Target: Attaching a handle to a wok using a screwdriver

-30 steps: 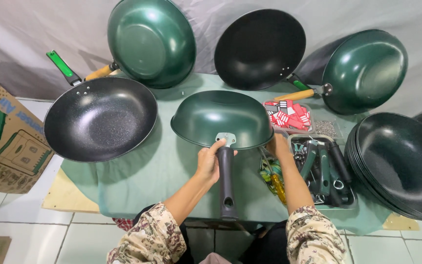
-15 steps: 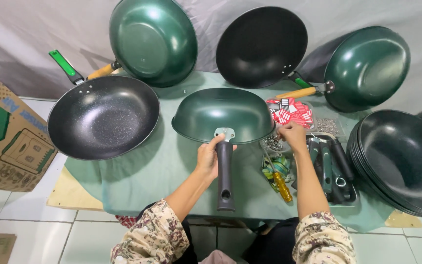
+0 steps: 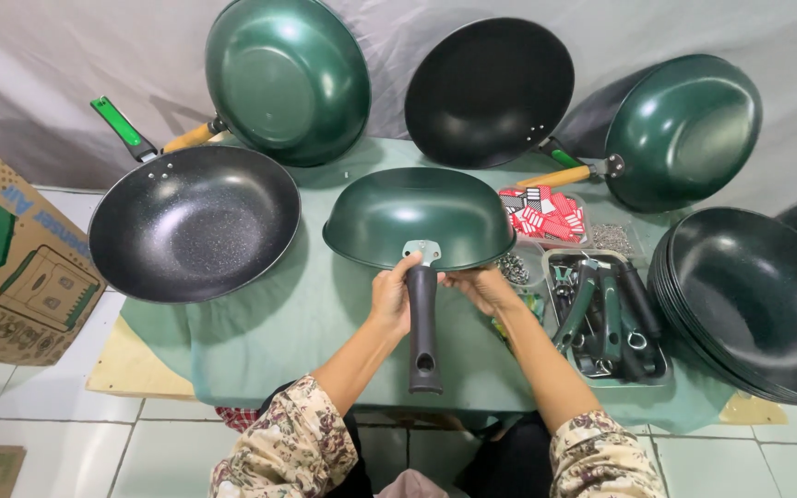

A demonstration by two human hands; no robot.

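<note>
Six lots of pans surround the hands. A stack of dark woks (image 3: pixel 767 304) sits far to the right of the right hand. Beyond the hands three pans lean on grey cloth: a green wok (image 3: pixel 288 78), a black pan (image 3: pixel 489 90) and another green wok (image 3: pixel 684 129). A speckled black wok (image 3: pixel 194 221) lies left of the left hand. One upturned green wok (image 3: pixel 419 217) lies just beyond both hands on the green tablecloth (image 3: pixel 269 341). The left hand (image 3: pixel 391 297) grips its black handle (image 3: pixel 423 327) near the bracket; the right hand (image 3: pixel 481 288) pinches there, forearms angled inward. One tray of handles (image 3: pixel 606 318) sits right of the right hand, one cardboard box (image 3: pixel 11 258) far left on the white tiled floor (image 3: pixel 39 424).
</note>
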